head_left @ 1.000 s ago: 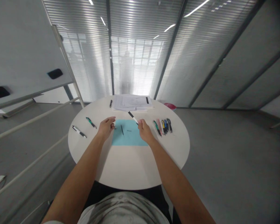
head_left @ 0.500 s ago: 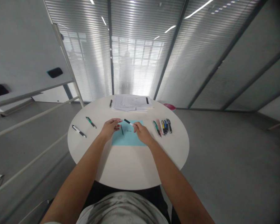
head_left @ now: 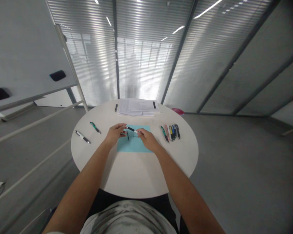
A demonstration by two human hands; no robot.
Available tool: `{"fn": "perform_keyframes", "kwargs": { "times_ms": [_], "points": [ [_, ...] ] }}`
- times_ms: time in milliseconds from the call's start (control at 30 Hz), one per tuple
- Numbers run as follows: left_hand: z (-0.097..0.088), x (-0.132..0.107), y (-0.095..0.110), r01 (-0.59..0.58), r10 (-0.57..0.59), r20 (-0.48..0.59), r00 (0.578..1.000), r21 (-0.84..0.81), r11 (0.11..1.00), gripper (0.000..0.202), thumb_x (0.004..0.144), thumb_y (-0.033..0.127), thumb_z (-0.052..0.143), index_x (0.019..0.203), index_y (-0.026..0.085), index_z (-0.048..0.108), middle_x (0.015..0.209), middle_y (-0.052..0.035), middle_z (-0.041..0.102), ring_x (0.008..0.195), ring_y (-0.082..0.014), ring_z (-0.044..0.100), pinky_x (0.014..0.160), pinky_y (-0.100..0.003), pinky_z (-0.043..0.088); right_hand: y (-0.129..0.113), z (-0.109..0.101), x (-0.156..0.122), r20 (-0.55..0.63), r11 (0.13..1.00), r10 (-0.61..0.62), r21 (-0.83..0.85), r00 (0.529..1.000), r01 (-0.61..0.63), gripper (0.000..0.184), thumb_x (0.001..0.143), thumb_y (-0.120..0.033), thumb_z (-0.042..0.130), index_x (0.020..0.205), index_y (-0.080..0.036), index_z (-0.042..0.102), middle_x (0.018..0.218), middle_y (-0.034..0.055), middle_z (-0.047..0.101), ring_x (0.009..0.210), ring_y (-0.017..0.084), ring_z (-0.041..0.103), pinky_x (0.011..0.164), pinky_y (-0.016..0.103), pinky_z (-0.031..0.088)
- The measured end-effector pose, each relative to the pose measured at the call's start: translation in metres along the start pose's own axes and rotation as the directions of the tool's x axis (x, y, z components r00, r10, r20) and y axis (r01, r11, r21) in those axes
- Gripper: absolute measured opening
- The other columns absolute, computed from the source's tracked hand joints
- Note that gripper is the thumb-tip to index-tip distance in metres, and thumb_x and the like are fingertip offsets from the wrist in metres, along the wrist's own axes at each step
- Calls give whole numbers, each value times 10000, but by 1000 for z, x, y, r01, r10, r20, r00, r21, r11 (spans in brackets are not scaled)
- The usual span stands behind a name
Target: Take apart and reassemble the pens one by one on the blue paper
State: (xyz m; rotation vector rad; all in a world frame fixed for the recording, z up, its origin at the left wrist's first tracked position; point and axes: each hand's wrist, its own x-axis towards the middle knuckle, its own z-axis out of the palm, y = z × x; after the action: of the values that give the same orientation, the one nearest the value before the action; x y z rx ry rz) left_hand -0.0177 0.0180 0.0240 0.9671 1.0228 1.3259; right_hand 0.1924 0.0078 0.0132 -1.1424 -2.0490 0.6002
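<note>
Over a light blue sheet point(head_left: 136, 145), a white pen with a black grip point(head_left: 131, 129) is held between my two hands. My right hand point(head_left: 146, 138) pinches its white barrel. My left hand point(head_left: 115, 133) is closed in a pinch at the pen's other end, on a small pale tip piece mostly hidden by the fingers. A thin dark rod point(head_left: 128, 136), much like a pen refill, lies on the sheet just below the pen. Left of my left hand are a green and black pen point(head_left: 95, 127) and a white and black pen point(head_left: 83, 137).
Several pens point(head_left: 171, 132) lie in a row at the right of the round white table point(head_left: 136, 175). A paper stack point(head_left: 136, 108) sits at the far edge, with a dark pen point(head_left: 116, 108) beside it. A whiteboard point(head_left: 26, 48) on a frame stands at the left.
My right hand has moved slightly left with the pen. The pen's black end, which was apart from my left fingers, now meets them. My left hand has barely moved.
</note>
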Motion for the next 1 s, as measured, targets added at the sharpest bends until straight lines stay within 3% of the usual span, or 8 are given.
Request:
{"fn": "perform_keyframes", "kwargs": {
  "times_ms": [433,633,1000],
  "points": [
    [1,-4,4,-6,5,15,1000,47,999,374,624,351,791,922,143,698,907,-76,676,623,-108,591,596,-286,505,-3,-2,-1,-15,999,4,-47,1000,-5,299,960,-370,401,1121,-224,606,896,20,680,813,154,611,751,255,438],
    [-1,-3,1,-31,23,57,998,141,990,430,629,389,788,978,146,724,760,-43,645,624,-107,564,580,-251,465,-5,-3,-1,-15,998,22,-65,1000,-23,277,947,-353,428,1111,-240,621,889,21,688,810,164,623,762,268,453],
    [0,-5,1,-65,52,73,996,187,980,473,648,393,763,1054,153,728,685,-12,584,634,-110,524,580,-247,431,-3,0,1,-12,999,-6,-53,1000,5,251,901,-351,508,1084,-235,633,859,14,686,747,150,609,722,261,451]
  ]
}}
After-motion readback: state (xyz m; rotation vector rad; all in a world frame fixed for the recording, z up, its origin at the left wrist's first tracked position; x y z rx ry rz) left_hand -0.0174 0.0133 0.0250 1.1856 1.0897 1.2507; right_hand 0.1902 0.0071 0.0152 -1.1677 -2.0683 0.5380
